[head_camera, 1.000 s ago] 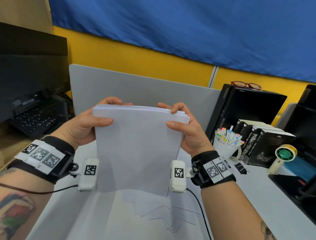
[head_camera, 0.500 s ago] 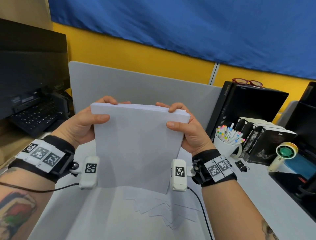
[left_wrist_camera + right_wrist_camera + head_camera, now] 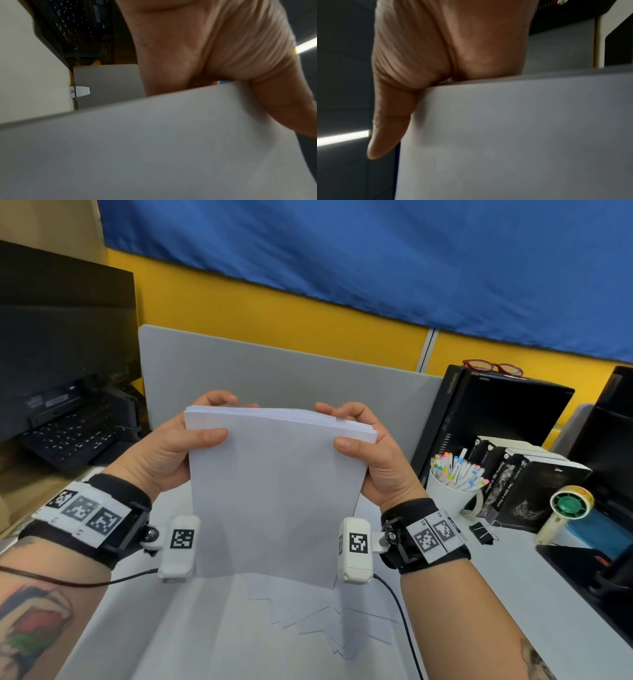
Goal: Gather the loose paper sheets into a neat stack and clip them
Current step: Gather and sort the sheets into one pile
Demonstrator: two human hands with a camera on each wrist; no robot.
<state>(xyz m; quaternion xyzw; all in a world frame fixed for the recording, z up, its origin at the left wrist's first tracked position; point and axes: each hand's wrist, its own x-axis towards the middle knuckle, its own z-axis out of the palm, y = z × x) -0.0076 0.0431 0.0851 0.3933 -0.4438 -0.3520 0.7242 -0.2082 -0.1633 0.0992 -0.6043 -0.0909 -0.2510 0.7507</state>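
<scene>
- Two hands hold one paper stack [image 3: 277, 494] upright above the tabletop [image 3: 507, 587], near its middle; bottom edge of the stack looks clear of the surface, though the gap is hard to judge.
- Left hand [image 3: 164, 453] grasps the stack's upper left side: thumb flat across the front sheet, fingers curled over the top edge behind.
- Right hand [image 3: 380, 460] grasps the upper right side the same way, thumb on the front, fingers hooked over the top edge.
- Left wrist view: palm [image 3: 205, 47] above, stack face [image 3: 154, 148] filling the lower frame, thumb lying along it. Right wrist view mirrors this: thumb [image 3: 388, 121] on the sheet edge [image 3: 513, 135].
- Top edge of the stack shows slightly uneven sheet ends.
- Several loose sheets [image 3: 325, 628] lie fanned on the tabletop below the stack, toward the near edge.
- Black binder clip [image 3: 483, 533] lies on the tabletop to the right, just beside the white mug of markers [image 3: 455, 484].
- Along the right edge: black boxes [image 3: 524, 484], a tape dispenser [image 3: 565, 508].
- Grey divider panel [image 3: 274, 371] stands at the far edge; keyboard [image 3: 72, 436] off the left side.
</scene>
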